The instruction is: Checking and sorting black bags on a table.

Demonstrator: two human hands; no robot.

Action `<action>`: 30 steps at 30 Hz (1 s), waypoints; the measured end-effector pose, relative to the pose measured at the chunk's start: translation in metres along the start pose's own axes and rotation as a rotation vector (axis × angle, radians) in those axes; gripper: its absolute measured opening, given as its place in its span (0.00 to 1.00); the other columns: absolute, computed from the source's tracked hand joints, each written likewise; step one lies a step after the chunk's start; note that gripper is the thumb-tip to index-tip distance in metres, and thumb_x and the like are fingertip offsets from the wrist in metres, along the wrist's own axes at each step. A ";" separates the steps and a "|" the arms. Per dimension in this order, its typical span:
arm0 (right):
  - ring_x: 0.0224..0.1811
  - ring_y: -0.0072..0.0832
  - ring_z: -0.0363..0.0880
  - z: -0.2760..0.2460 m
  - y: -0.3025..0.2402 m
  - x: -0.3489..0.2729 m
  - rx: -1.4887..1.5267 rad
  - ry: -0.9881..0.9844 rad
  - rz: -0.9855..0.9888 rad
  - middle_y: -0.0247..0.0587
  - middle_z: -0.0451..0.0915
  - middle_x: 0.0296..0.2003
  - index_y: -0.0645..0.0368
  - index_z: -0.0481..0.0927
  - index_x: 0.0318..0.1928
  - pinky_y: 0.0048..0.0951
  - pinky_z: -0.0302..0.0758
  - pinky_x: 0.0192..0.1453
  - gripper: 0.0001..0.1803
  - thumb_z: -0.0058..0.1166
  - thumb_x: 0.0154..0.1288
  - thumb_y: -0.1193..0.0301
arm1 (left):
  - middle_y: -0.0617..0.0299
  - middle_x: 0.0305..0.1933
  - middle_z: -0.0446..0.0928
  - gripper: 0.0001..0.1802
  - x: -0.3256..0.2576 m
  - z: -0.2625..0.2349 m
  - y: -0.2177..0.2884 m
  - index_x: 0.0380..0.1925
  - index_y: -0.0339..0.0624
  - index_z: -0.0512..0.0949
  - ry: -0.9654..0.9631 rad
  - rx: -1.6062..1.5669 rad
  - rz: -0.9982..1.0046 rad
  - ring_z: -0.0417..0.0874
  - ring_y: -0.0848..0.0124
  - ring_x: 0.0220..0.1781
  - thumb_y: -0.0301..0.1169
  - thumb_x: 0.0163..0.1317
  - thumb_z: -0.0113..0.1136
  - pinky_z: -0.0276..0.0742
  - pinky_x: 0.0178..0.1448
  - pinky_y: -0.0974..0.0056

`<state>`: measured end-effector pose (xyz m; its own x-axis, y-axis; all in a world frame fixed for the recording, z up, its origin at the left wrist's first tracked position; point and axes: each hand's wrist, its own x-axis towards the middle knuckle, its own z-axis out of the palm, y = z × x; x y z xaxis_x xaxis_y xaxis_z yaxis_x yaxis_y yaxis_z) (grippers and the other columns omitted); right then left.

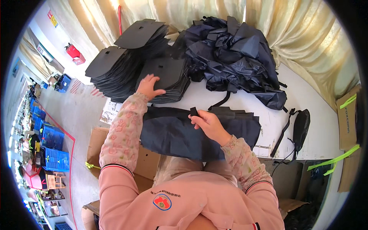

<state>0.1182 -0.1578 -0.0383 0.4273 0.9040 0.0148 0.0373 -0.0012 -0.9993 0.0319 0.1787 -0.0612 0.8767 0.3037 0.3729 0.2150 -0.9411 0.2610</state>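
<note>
My left hand (pixel 147 86) reaches over the near stack of flat black panels (pixel 165 73), its thumb and fingers spread and nothing between them. Whether it touches the top panel I cannot tell. My right hand (pixel 210 125) pinches a short black strap end (pixel 194 111) between thumb and fingers. Under that hand a dark navy fabric piece (pixel 172 136) lies across the table's near edge, hanging a little toward my lap. Where the strap joins the fabric is hidden.
Two more panel stacks (pixel 105 63) (pixel 140 34) stand farther back left. A big heap of black fabric (pixel 234 57) fills the back of the white table (pixel 306 88). A black pouch with straps (pixel 301 126) lies right. Cardboard boxes (pixel 147 163) sit below, beside my legs.
</note>
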 end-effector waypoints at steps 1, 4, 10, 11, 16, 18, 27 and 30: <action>0.30 0.17 0.74 0.002 0.002 -0.001 0.014 0.002 -0.011 0.32 0.78 0.32 0.65 0.79 0.44 0.20 0.73 0.36 0.12 0.51 0.71 0.67 | 0.56 0.55 0.76 0.33 0.000 0.009 -0.015 0.53 0.47 0.74 -0.008 0.042 0.022 0.74 0.53 0.58 0.49 0.50 0.71 0.70 0.61 0.56; 0.30 0.17 0.74 -0.009 0.008 -0.006 0.006 0.043 -0.026 0.34 0.77 0.32 0.66 0.77 0.41 0.21 0.73 0.35 0.15 0.49 0.73 0.64 | 0.55 0.57 0.74 0.38 0.019 0.001 0.003 0.57 0.48 0.72 -0.232 0.043 -0.109 0.74 0.55 0.60 0.46 0.46 0.74 0.69 0.64 0.56; 0.30 0.19 0.73 -0.009 0.017 0.000 -0.046 -0.006 -0.055 0.36 0.76 0.32 0.66 0.77 0.40 0.23 0.73 0.35 0.15 0.46 0.74 0.64 | 0.52 0.55 0.78 0.32 0.030 -0.015 -0.012 0.56 0.45 0.74 -0.310 -0.126 -0.122 0.77 0.52 0.58 0.40 0.50 0.71 0.72 0.61 0.58; 0.29 0.19 0.73 -0.006 0.016 0.001 -0.037 -0.004 -0.053 0.35 0.75 0.31 0.66 0.77 0.40 0.23 0.73 0.35 0.15 0.45 0.74 0.64 | 0.51 0.54 0.78 0.28 0.029 -0.015 -0.014 0.55 0.44 0.75 -0.292 -0.173 -0.119 0.77 0.52 0.57 0.36 0.53 0.68 0.73 0.60 0.58; 0.26 0.17 0.70 0.003 0.012 0.005 -0.020 0.137 -0.100 0.34 0.77 0.27 0.66 0.79 0.42 0.22 0.71 0.32 0.11 0.51 0.71 0.68 | 0.48 0.51 0.79 0.21 0.014 -0.008 -0.003 0.56 0.42 0.74 -0.043 -0.170 -0.100 0.79 0.50 0.54 0.28 0.61 0.55 0.74 0.58 0.58; 0.25 0.16 0.70 -0.005 0.015 0.007 -0.037 0.256 -0.166 0.33 0.77 0.26 0.66 0.79 0.42 0.22 0.70 0.31 0.10 0.53 0.69 0.70 | 0.45 0.45 0.80 0.20 0.007 -0.016 0.031 0.56 0.40 0.74 0.107 -0.252 -0.208 0.82 0.52 0.47 0.27 0.63 0.51 0.75 0.52 0.61; 0.26 0.11 0.69 -0.024 -0.004 0.033 -0.011 0.506 -0.428 0.28 0.76 0.26 0.66 0.80 0.41 0.17 0.68 0.30 0.06 0.57 0.66 0.76 | 0.49 0.38 0.82 0.16 -0.083 -0.083 0.152 0.52 0.31 0.75 -0.068 -0.700 -0.267 0.80 0.72 0.39 0.21 0.64 0.51 0.74 0.45 0.67; 0.25 0.12 0.69 -0.021 0.010 0.033 0.060 0.456 -0.403 0.29 0.77 0.26 0.66 0.80 0.40 0.19 0.67 0.28 0.07 0.59 0.64 0.74 | 0.48 0.46 0.81 0.20 -0.088 -0.082 0.158 0.55 0.32 0.74 -0.122 -0.606 0.004 0.83 0.65 0.48 0.20 0.62 0.52 0.75 0.54 0.66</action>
<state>0.1514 -0.1372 -0.0467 0.7344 0.5543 0.3917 0.2308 0.3388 -0.9121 -0.0466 0.0158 0.0206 0.9276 0.2474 0.2798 -0.0397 -0.6797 0.7324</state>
